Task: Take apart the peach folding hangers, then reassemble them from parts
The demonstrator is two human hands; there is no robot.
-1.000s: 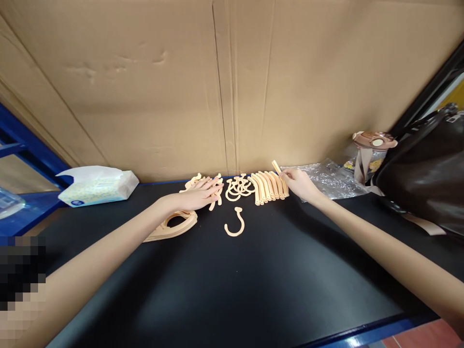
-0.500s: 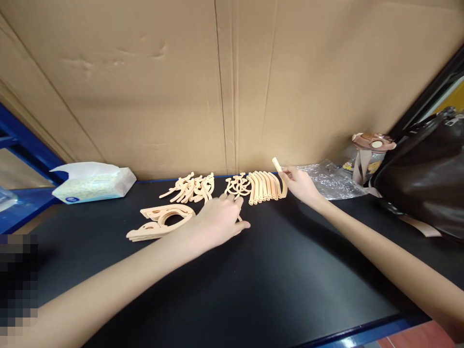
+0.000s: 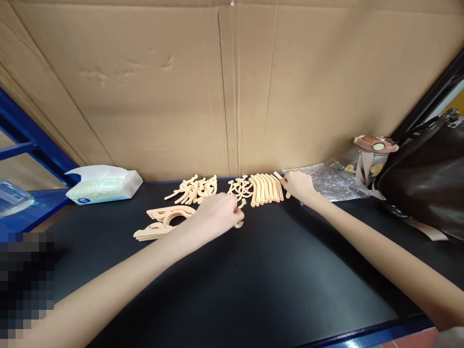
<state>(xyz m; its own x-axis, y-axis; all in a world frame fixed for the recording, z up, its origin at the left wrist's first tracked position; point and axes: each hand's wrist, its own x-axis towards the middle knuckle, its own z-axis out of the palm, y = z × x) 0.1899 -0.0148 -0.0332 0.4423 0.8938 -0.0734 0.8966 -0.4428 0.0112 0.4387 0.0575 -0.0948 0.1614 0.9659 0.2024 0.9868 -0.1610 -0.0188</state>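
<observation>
Pale orange plastic parts lie along the back of a black table (image 3: 253, 280). My left hand (image 3: 217, 215) is closed over the single hook piece (image 3: 239, 212), whose ends stick out past my fingers. My right hand (image 3: 297, 186) pinches the end of a curved bar at the right end of the row of curved bars (image 3: 266, 188). Between the hands lies a cluster of hook pieces (image 3: 239, 187). Left of that is a pile of small branched parts (image 3: 190, 190), and a stack of flat hanger bodies (image 3: 165, 222) lies just left of my left hand.
A cardboard wall (image 3: 232, 87) closes off the back. A tissue pack (image 3: 105, 185) sits at the back left by a blue frame (image 3: 32, 140). At the back right are a clear plastic bag (image 3: 328, 179), a lidded cup (image 3: 373, 154) and a dark bag (image 3: 427, 183).
My left hand left the pile of branched parts, came down onto the lone hook piece and closed on it. My right hand lowered its curved bar onto the row.
</observation>
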